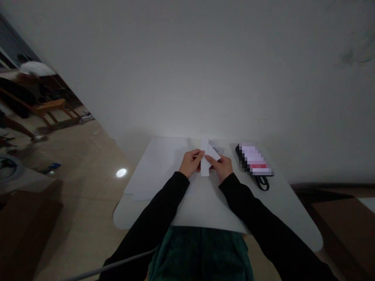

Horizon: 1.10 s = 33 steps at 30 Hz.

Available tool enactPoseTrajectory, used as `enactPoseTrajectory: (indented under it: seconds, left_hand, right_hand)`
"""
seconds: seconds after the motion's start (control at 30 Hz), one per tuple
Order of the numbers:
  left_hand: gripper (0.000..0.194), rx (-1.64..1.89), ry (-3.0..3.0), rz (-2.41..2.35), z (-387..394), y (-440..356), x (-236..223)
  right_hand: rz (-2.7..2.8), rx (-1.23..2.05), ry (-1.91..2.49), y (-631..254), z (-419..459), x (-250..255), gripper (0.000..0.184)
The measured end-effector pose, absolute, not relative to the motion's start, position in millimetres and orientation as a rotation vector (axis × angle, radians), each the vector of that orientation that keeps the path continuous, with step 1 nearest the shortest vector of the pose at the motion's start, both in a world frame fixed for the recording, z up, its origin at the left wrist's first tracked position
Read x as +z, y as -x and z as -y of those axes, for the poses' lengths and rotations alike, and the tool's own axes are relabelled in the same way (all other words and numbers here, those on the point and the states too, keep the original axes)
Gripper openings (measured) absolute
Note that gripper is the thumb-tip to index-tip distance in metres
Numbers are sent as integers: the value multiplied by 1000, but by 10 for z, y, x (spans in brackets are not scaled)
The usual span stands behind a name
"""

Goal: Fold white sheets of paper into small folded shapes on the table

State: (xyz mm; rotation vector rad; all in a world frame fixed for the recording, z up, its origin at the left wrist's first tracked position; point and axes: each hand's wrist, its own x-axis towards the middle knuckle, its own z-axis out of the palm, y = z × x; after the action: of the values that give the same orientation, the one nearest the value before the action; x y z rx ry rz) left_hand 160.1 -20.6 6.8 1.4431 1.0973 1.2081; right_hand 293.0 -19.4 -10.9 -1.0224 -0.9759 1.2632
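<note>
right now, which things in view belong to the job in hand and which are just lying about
Job in hand:
folded white paper, held by left hand and right hand
white table, under the work
white sheets lying to the left, probably

Just lying about, it seems:
phone with black strap, on the right
wooden chair, far left

The white table (211, 210) bears paper sheets (164, 164) and what looks like a phone (254, 158).
</note>
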Motion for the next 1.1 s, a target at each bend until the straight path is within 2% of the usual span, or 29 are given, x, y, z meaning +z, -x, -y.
enactPoseTrajectory:
  seconds: [0.2, 0.4, 0.57, 0.77, 0.93, 1.1]
  left_hand:
    - [36, 1293, -1630, -1195, 159, -1618, -44]
    - [33, 1217, -1646, -1178, 184, -1645, 7]
    - [43, 1036, -1514, -1157, 272, -1688, 6]
    - [49, 1170, -1621, -1322, 264, -1659, 7]
    - [45, 1062, -1550, -1256, 236, -1633, 27]
    - [52, 972, -1448, -992, 208, -1602, 57]
  right_hand:
    - [997, 1347, 1054, -2964, 180, -72, 38]
    - [1015, 1235, 1069, -2982, 166, -134, 36]
    - [937, 1160, 1089, -2994, 156, -172, 30]
    - [843, 1231, 1014, -3009, 120, -157, 33]
    - [847, 1229, 987, -3025, 119, -138, 37]
    - [930, 1146, 1024, -3097, 67, -155, 42]
